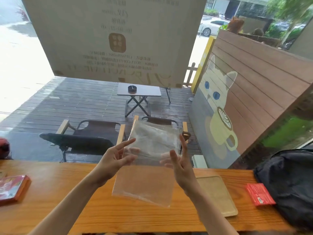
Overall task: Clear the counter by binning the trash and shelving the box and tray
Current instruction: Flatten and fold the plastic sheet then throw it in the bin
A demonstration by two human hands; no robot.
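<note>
A clear plastic bag (149, 160) hangs upright above the wooden counter (71, 192), held between both hands. My left hand (116, 158) pinches its left edge, some fingers behind the film. My right hand (179, 160) grips the right edge, index finger straight up along it. A pale wooden tray (218, 195) lies flat on the counter just right of my right wrist. A red-orange box (13, 189) sits at the counter's far left. A small red packet (260, 194) lies at the right.
A black backpack (291, 184) fills the counter's right end. A red round object (4, 147) shows at the left edge. Beyond the window glass are folding chairs (91, 133), a small table (138, 91) and a painted fence panel (245, 102).
</note>
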